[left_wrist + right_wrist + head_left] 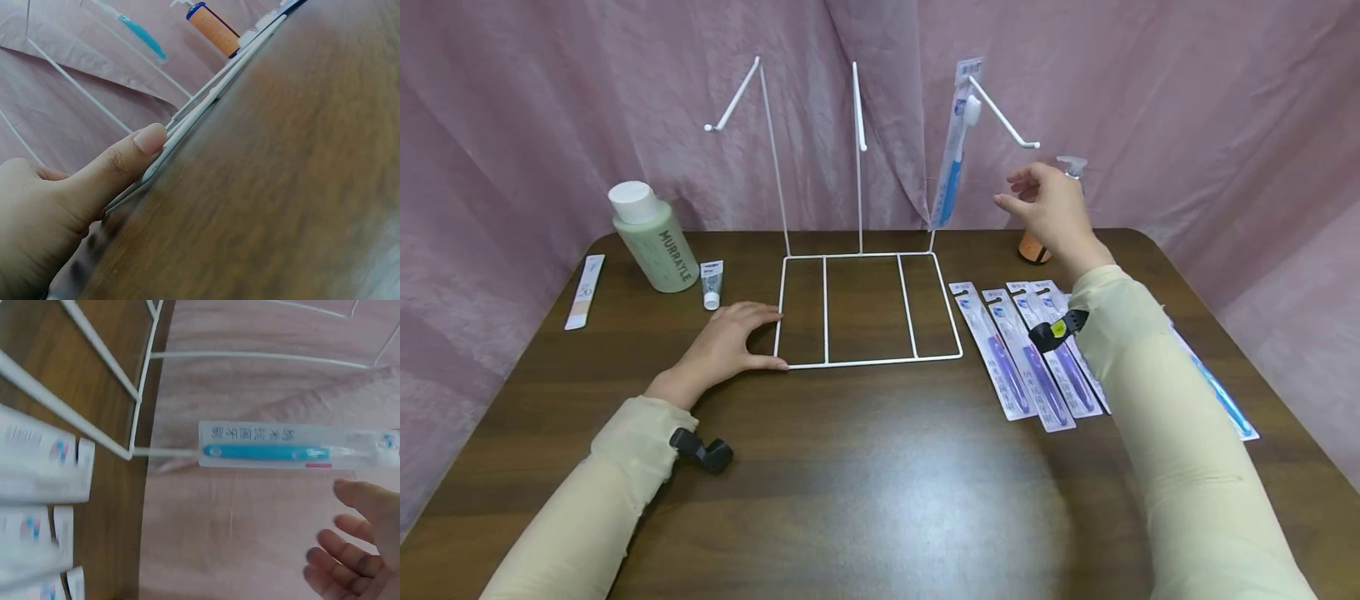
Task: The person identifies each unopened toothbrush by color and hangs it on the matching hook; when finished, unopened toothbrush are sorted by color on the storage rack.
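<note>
A white wire display rack (872,363) with three upright hooks stands on the table. My left hand (718,346) rests at its front left corner, thumb (150,139) against the wire and the other fingers on the left rail. One packaged blue toothbrush (953,158) hangs from the right hook (1003,112); the pack also shows in the right wrist view. Just right of that pack is my right hand (1051,208), fingers loosely bent and apart from the toothbrush, holding nothing. The left and middle hooks (860,108) carry nothing.
Several packaged purple toothbrushes (992,354) lie right of the rack, with a blue one (1221,392) beyond the right sleeve. Behind the right hand is an orange pump bottle (1033,248). A green bottle (658,246), small tube (711,283) and slim white box (584,292) are at left.
</note>
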Tool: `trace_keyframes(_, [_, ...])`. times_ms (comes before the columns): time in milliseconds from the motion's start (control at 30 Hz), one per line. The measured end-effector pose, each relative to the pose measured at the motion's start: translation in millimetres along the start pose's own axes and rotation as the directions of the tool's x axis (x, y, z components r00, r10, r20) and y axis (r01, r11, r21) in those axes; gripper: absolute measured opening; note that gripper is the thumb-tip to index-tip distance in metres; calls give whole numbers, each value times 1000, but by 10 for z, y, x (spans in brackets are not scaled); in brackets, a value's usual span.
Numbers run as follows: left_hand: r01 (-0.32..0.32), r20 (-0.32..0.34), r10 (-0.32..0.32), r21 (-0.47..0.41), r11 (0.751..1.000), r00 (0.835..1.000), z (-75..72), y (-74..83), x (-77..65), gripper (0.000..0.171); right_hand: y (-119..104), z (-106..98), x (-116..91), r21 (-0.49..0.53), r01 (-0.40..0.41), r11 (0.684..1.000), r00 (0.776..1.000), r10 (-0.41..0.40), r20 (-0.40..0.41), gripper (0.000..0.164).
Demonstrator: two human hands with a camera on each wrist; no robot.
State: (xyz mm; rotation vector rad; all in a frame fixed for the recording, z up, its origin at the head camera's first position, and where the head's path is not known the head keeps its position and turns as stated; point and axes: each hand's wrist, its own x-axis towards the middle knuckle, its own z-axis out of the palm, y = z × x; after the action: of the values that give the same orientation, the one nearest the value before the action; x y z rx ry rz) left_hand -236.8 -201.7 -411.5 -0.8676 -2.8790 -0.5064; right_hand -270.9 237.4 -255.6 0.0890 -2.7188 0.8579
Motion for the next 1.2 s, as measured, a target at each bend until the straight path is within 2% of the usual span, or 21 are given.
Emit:
trace_keyframes(167, [9,10,-9,0,1000,1000,7,1,-24,86,133,-202,-144,-92,52,994,997,-46,66,36])
trace_keyframes(467, [11,16,-11,10,1000,1000,-11,2,-31,85,339,-601,-407,-176,68,982,980,-33,196,41])
trace_keyframes(633, [10,20,-10,12,1000,1000,-17,24,-26,84,473,-754,-543,-221,72,973,969,-16,246,43])
trace_keyframes(867, [13,30,-14,11,1000,999,-28,28,-27,84,715,-865,-718,-250,12,968,959,60,278,52])
trace_keyframes(1067, [13,13,-13,11,1000,1000,-24,16,-29,84,925,-922,-882,-280,17,960,953,69,295,54])
trace_keyframes(1200, [4,15,-4,17,1000,1000,-16,16,-17,84,1071,-958,-1005,-271,-8,963,958,85,273,52])
